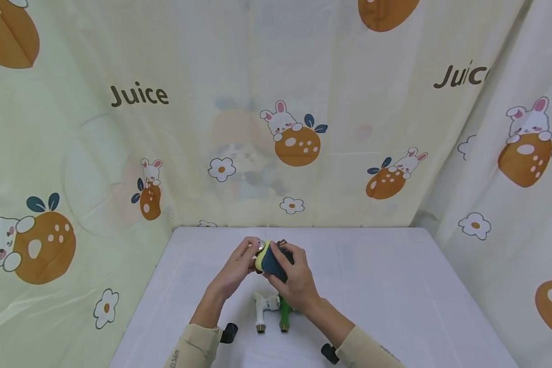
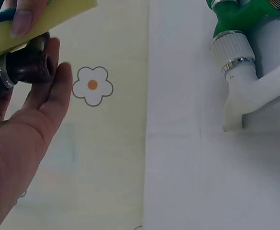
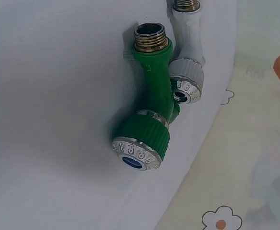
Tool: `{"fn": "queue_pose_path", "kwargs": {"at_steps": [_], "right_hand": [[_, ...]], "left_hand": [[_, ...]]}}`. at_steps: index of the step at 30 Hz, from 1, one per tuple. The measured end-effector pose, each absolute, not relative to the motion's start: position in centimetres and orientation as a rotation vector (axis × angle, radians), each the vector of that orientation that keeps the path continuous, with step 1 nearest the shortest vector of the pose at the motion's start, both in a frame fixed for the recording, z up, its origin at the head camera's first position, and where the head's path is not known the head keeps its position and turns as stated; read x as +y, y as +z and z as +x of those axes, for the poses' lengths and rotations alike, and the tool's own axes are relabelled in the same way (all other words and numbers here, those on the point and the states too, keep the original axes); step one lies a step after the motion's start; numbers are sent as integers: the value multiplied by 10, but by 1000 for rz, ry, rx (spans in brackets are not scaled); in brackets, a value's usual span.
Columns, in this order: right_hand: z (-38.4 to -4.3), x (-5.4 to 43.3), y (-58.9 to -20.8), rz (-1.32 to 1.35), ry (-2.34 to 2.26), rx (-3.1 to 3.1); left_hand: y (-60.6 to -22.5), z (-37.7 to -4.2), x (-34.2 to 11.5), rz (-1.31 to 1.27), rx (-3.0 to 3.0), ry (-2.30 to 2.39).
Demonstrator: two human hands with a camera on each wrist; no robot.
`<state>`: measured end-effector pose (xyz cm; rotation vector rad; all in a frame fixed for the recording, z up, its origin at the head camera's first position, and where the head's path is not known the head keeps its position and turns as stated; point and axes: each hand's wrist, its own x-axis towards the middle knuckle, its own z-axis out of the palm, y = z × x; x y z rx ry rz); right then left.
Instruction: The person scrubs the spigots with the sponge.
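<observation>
In the head view, my left hand (image 1: 233,270) grips a dark brown tap (image 2: 32,67) with a silvery knob end. My right hand (image 1: 298,282) holds a sponge (image 1: 271,261), yellow on one side and dark blue on the other, against the tap. The sponge covers much of the tap's body; a brass threaded end pokes out beyond it. Below the hands, a white tap (image 1: 260,313) and a green tap (image 1: 284,314) lie side by side on the table. The right wrist view shows these two taps but not my right hand.
A white cloth covers the table (image 1: 377,286), whose far edge meets a hanging curtain (image 1: 340,194) printed with rabbits, oranges and flowers. Curtain cloth also hangs at both sides. A dark wrist camera mount (image 1: 229,333) sits by the left sleeve, another (image 1: 329,353) by the right.
</observation>
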<state>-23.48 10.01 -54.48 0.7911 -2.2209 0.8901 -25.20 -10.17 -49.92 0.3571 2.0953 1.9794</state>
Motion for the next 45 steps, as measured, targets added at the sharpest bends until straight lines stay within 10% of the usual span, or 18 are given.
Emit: {"fn": "queue_pose_path", "kwargs": {"at_steps": [45], "right_hand": [[-245,116,-535,739,733,-2356]], "left_hand": [[-496,-252,-111,498,2218,2032]]}}
